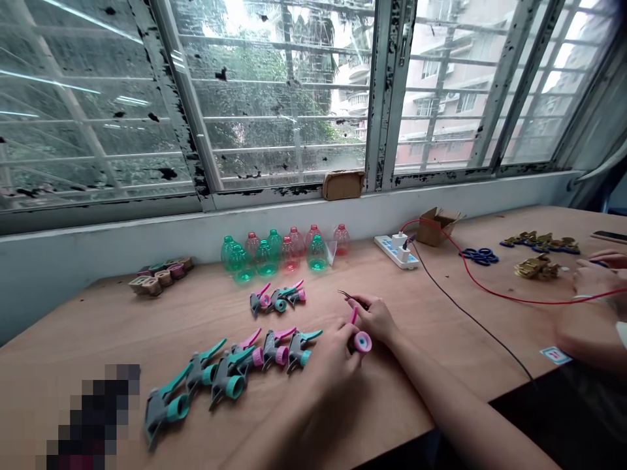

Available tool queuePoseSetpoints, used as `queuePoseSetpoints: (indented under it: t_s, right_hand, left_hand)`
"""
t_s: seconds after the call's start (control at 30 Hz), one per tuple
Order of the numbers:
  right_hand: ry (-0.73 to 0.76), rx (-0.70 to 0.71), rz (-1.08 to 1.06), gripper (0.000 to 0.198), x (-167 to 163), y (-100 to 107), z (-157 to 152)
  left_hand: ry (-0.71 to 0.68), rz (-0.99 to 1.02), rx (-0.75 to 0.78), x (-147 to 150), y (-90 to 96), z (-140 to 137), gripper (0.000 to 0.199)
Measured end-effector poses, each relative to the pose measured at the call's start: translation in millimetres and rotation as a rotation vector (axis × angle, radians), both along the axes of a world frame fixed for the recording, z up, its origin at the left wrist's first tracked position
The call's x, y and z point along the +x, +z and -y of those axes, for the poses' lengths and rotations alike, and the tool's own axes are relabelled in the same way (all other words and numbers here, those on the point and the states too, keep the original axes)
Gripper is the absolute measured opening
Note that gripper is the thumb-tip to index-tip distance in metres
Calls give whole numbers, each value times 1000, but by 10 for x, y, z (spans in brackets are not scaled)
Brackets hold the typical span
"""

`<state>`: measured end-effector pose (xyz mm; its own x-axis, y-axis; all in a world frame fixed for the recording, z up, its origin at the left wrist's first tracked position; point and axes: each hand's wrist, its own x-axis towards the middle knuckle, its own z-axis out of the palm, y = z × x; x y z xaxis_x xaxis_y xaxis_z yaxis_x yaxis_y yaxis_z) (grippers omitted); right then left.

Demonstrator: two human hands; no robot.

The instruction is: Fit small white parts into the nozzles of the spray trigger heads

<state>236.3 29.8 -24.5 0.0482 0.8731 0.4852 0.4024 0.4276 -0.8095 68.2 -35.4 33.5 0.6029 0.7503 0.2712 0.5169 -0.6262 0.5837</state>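
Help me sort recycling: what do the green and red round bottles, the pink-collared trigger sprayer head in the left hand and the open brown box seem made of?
Green and red round bottles: probably glossy plastic; see-through with highlights, though glass isn't ruled out.
Pink-collared trigger sprayer head: likely moulded plastic, opaque, evenly coloured.
Open brown box: apparently matte cardboard, with thin flaps.

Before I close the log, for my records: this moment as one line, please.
left hand: holding pink-ringed spray head | right hand: holding fine-tipped tool | nearby: other spray heads, green and pink bottles
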Motion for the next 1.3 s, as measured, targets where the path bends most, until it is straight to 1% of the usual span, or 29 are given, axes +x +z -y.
queuePoseSetpoints:
  t_s: [0.1, 0.2, 0.27, 0.33, 0.37, 0.43, 0.5, 0.57, 0.63, 0.77, 0.93, 1.13, 1.2, 1.3]
  right_hand:
    - [-62, -25, -29, 36, 96, 65, 22]
    - [-85, -33, 54, 38, 237, 219, 148]
    - [-22, -44, 232, 39, 340, 355, 320]
    - [56, -22, 469, 38, 423, 491, 541]
    - [69, -6, 577, 36, 449, 551, 655]
    - [63, -2, 772, 33, 464, 648, 857]
    - [36, -9, 944, 35, 438, 709, 994]
    - [20, -14, 1072, 37, 393, 748, 1058]
    - [28, -16, 1155, 37, 352, 778, 1069]
    - [71, -19, 1260, 34, 305, 832, 1048]
    - [103, -2, 1338, 30, 278, 872, 1071]
    - [43, -26, 1382, 30, 218, 873, 1147]
    - [8, -33, 1364, 29, 197, 826, 1187]
    - [-90, -47, 1311, 29, 156, 706, 1264]
  left_hand:
    - [77, 40, -19, 90, -230, -15, 9]
    - [112, 107, -50, 45, -330, -59, 11]
    - [102, 124, -63, 19, -343, -82, 10]
    - [88, 119, -67, 16, -337, -97, 9]
    - [79, 115, -65, 21, -331, -101, 8]
    - [61, 109, -62, 35, -323, -104, 7]
    - [42, 105, -58, 47, -324, -101, 8]
    - [29, 92, -51, 52, -336, -92, 10]
    - [33, 59, -47, 51, -357, -82, 11]
    - [55, -30, -45, 43, -386, -64, 15]
    - [18, -97, -57, 39, -374, -63, 21]
    - [14, -93, -43, 28, -424, -93, 18]
    - [27, -83, -42, 25, -437, -98, 16]
    - [33, -58, -39, 26, -430, -92, 17]
